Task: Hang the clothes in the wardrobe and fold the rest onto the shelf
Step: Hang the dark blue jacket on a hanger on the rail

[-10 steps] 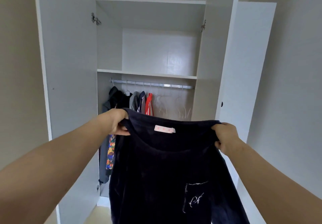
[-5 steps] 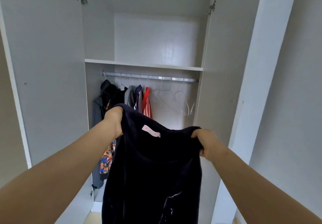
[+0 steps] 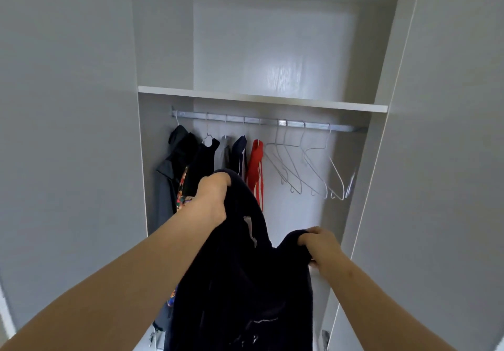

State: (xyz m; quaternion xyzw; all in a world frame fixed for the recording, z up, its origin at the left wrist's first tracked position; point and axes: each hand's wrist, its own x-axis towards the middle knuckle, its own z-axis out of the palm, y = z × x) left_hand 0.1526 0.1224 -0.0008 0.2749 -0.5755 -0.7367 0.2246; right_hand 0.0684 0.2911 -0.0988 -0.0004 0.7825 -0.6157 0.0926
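navy top point(image 3: 245, 282) gripped at each shoulder by left hand point(image 3: 211, 200) and right hand point(image 3: 321, 247), hanging step underway, next needing an empty hanger point(image 3: 313, 170) off the rail point(image 3: 267, 122).

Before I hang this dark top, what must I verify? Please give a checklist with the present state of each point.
1. Grip of the left hand on the top: ok.
2. Grip of the right hand on the top: ok.
3. Bare hangers on the rail: ok.
4. Both doors open: ok.
5. A hanger inside the top: not ok.
6. Room on the shelf: cannot tell; its upper face is hidden.
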